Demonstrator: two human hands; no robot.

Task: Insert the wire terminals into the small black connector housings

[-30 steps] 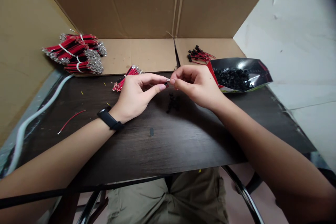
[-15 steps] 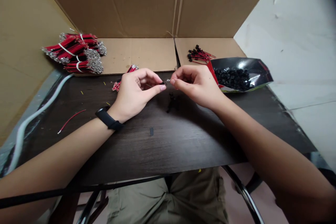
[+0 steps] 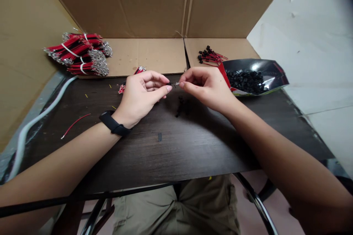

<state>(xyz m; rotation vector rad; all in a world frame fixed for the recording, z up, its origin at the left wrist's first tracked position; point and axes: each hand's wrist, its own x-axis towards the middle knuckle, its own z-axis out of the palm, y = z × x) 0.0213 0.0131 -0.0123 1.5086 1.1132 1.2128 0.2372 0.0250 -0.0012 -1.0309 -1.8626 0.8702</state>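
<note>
My left hand (image 3: 146,90) pinches a small black connector housing (image 3: 169,84) between thumb and forefinger. Facing it, my right hand (image 3: 205,86) is closed on wires whose silver crimped ends (image 3: 177,84) stick out at its fingertips. The wires themselves are mostly hidden by my fingers. A narrow gap shows between the metal ends and the housing. Below my hands, several black connector housings (image 3: 181,106) lie on the dark table (image 3: 132,158). Partly behind my left hand is a small bunch of red and black wires (image 3: 121,88).
Tied bundles of red and black wires (image 3: 79,54) lie at the back left. An opened bag (image 3: 275,68) of black housings is on the right, near wires with housings attached (image 3: 211,55). A loose red wire (image 3: 75,125) lies left. Cardboard (image 3: 149,3) stands behind.
My left fingertips have shifted slightly on the housing, with the lower fingers now showing beneath the thumb. My right hand keeps its pinch on the wires at nearly the same place.
</note>
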